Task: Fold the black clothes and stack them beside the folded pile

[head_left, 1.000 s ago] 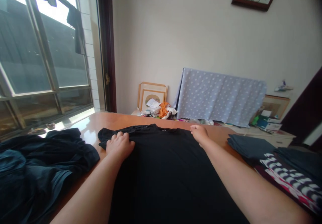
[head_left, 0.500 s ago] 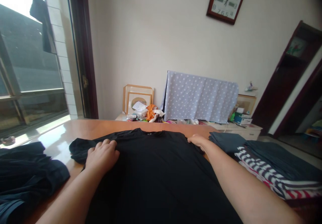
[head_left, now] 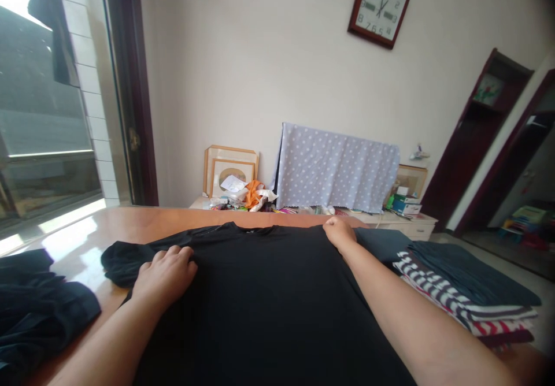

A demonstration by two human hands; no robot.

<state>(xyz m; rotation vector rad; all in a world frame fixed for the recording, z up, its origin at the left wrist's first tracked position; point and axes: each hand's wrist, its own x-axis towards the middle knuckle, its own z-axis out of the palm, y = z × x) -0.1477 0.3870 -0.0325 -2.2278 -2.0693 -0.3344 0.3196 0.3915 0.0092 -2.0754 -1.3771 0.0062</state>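
Note:
A black T-shirt (head_left: 260, 299) lies spread out before me, its collar at the far end and one sleeve reaching out to the left. My left hand (head_left: 167, 270) rests on the shirt's left part beside that sleeve, fingers curled down into the fabric with the tips hidden. At the far right shoulder, my right hand (head_left: 340, 233) is closed on the shirt's edge. The right sleeve is out of sight behind the hand and forearm.
Crumpled dark clothing (head_left: 43, 311) lies at the left on the shiny wooden table (head_left: 151, 218). To the right is a stack of folded clothes (head_left: 468, 276), some striped, beside a dark folded garment (head_left: 381, 242). Beyond the table, a low cabinet (head_left: 420, 227) carries clutter and a polka-dot cloth (head_left: 338, 166).
My right hand has closed more tightly at the right shoulder, and the shirt's right edge is straighter there. My left hand stays on the shirt. The whole view has shifted slightly.

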